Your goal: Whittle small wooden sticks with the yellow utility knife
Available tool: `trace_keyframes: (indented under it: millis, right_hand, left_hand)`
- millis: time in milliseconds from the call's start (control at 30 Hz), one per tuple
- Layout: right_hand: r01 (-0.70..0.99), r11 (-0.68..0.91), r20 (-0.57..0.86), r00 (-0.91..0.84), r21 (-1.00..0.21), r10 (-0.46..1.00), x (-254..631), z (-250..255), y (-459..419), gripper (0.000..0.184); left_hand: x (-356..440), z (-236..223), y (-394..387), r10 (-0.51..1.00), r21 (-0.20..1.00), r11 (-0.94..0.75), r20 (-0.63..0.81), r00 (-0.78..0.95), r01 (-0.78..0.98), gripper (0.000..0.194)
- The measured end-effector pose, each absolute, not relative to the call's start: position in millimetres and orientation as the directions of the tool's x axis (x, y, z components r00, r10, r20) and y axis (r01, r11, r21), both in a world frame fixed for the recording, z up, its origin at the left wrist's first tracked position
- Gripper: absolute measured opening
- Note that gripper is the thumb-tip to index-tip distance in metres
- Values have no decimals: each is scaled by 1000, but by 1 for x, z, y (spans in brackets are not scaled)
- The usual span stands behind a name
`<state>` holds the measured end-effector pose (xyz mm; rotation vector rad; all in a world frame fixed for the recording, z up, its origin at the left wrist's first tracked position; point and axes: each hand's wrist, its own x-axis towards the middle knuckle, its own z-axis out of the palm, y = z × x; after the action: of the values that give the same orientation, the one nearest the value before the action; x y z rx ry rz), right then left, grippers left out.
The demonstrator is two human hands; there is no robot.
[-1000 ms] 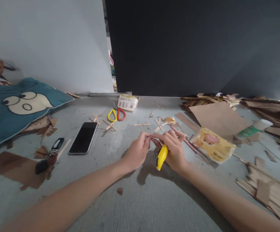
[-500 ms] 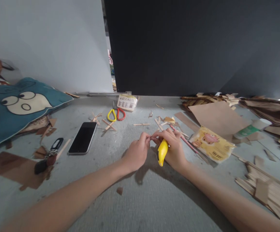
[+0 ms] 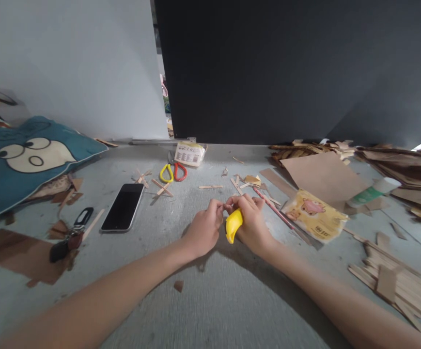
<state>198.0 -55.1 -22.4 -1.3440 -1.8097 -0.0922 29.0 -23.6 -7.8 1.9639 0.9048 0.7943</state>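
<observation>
Now yellow tool (image 3: 234, 224) swung leftward, gripped in right hand (image 3: 254, 227); left hand (image 3: 203, 230) pinched, contents unclear

The dark panel (image 3: 290, 72) bars movement past the table's (image 3: 210, 310) far edge. The cushion (image 3: 39, 160) obstructs the far left corner; cardboard (image 3: 402, 169) obstructs the far right. Between the phone (image 3: 123, 207) and the left hand (image 3: 203, 232), a lane runs toward the far edge until the crossed sticks (image 3: 162, 188) and scissors (image 3: 176, 170). Toward the near edge, passage exists between the forearms; both hands and the yellow tool (image 3: 234, 224) close its far end.
</observation>
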Motion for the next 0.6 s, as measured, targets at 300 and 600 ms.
trace_keyframes:
  millis: [300, 600]
  right_hand:
    - [806, 441, 699, -49, -394, 714, 195, -25, -55, 11]
    - [771, 507, 758, -48, -386, 650, 190, -19, -65, 10]
  left_hand:
    - [32, -9, -24, 830, 876, -376, 174, 530, 301, 26]
    - [36, -13, -17, 898, 939, -291, 201, 391, 185, 38]
